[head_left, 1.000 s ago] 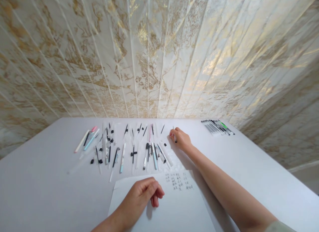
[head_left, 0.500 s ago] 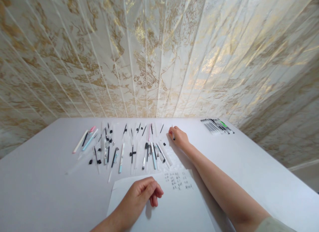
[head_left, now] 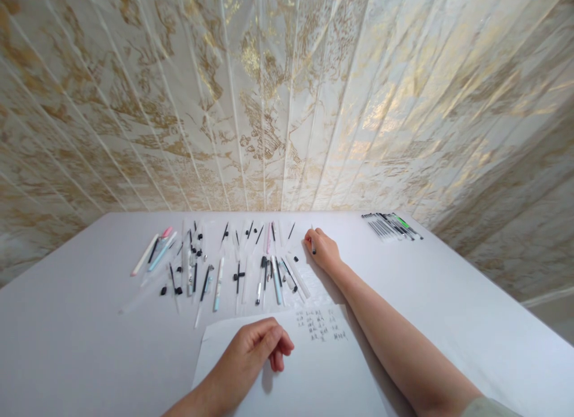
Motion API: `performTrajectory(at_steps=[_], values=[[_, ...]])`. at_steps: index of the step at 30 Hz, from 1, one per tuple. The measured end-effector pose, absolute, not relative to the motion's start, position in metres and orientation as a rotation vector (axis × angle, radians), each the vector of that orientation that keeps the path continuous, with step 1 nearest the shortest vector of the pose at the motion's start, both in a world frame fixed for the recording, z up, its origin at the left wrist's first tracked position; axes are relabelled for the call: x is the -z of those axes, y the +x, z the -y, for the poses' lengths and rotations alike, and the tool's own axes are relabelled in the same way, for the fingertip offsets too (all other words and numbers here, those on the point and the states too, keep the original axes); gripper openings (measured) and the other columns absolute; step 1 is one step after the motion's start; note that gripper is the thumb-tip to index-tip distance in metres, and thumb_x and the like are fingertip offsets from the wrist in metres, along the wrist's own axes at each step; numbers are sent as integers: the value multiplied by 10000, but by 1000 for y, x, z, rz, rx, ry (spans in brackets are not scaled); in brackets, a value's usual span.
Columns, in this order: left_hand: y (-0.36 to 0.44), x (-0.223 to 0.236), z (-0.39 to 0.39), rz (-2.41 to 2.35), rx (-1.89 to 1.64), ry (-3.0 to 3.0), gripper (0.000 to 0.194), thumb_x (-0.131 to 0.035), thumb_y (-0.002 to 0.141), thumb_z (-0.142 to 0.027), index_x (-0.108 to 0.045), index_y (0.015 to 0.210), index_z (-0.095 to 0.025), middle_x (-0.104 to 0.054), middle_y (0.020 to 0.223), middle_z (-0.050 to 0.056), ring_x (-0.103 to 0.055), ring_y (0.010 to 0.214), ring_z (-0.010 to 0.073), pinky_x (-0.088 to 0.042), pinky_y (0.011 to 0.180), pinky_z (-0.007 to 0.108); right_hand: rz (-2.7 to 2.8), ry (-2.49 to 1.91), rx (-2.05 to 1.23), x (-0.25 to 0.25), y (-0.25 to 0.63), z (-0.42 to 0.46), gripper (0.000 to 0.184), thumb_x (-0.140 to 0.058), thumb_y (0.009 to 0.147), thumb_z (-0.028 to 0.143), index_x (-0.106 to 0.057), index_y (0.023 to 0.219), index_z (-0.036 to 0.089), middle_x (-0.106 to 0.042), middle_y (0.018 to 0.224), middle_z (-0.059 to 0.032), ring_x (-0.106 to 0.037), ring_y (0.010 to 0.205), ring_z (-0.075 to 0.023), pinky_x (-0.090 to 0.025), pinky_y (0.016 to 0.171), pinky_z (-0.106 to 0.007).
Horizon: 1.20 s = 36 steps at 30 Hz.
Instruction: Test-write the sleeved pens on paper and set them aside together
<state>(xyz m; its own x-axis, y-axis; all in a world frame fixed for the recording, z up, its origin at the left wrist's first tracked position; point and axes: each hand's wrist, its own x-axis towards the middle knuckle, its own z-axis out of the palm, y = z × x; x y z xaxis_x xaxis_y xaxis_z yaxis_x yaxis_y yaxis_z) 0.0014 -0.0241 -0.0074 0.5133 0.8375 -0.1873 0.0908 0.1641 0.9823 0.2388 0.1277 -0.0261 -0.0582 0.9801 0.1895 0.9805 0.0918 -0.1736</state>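
My right hand rests on the table beyond the paper, its fingers closed around a slim pen with a dark end. Most of that pen is hidden by the fingers. Nearer to me, my left hand lies over the white paper, fingers curled in and nothing seen in them. Small handwritten marks fill the paper's upper right part. Left of my right hand lies a thin dark refill. A black cap and a clear pen tube are also close to it.
Pen parts spread across the table's middle and left: a pale blue pen, a pink-and-white pen, black caps and refills. A row of pens and refills lies at the far right. A gold-patterned curtain hangs behind the table.
My right hand has shifted very slightly to the right with the pen still in it. My left hand and the things on the table have stayed put.
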Motion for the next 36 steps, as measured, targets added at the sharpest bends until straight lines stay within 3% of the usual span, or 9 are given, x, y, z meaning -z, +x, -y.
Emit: performTrajectory(at_steps=[13, 18, 22, 26, 36], values=[[2, 4, 25, -912, -663, 1267, 453, -528, 850, -550, -682, 713, -147, -603, 580, 25, -547, 575, 156, -412, 639, 277, 2049, -1775, -139, 17, 241, -117, 118, -436, 922, 186, -552, 941, 194, -575, 920, -53, -551, 803, -171, -377, 690, -252], [1, 7, 19, -924, -828, 865, 291, -679, 789, -455, -690, 843, -169, -624, 744, 2, -513, 594, 90, -410, 626, 216, 2187, -1454, -312, -14, 212, -84, 71, -486, 917, 210, -552, 891, 198, -601, 870, -17, -560, 793, -140, -416, 729, -224], [0, 12, 13, -858, -970, 527, 231, -753, 757, -347, -681, 904, -185, -605, 809, -15, -488, 605, 57, -421, 602, 170, 2410, -967, -611, -34, 173, -46, 62, -556, 867, 158, -578, 901, 206, -597, 878, -9, -564, 749, -123, -417, 673, -204], [0, 14, 12, -815, -1027, 416, 198, -796, 716, -266, -679, 835, -160, -603, 776, -13, -474, 587, 50, -435, 571, 153, 2505, -1028, -540, -40, 158, -31, 48, -575, 867, 173, -598, 887, 210, -588, 855, -7, -541, 695, -120, -374, 604, -202], [0, 15, 11, -822, -1031, 358, 212, -817, 695, -235, -679, 815, -128, -610, 756, 0, -483, 572, 38, -452, 553, 129, 2552, -1032, -546, -46, 163, -28, 99, -529, 882, 147, -596, 920, 208, -612, 878, -15, -575, 725, -124, -384, 622, -201]])
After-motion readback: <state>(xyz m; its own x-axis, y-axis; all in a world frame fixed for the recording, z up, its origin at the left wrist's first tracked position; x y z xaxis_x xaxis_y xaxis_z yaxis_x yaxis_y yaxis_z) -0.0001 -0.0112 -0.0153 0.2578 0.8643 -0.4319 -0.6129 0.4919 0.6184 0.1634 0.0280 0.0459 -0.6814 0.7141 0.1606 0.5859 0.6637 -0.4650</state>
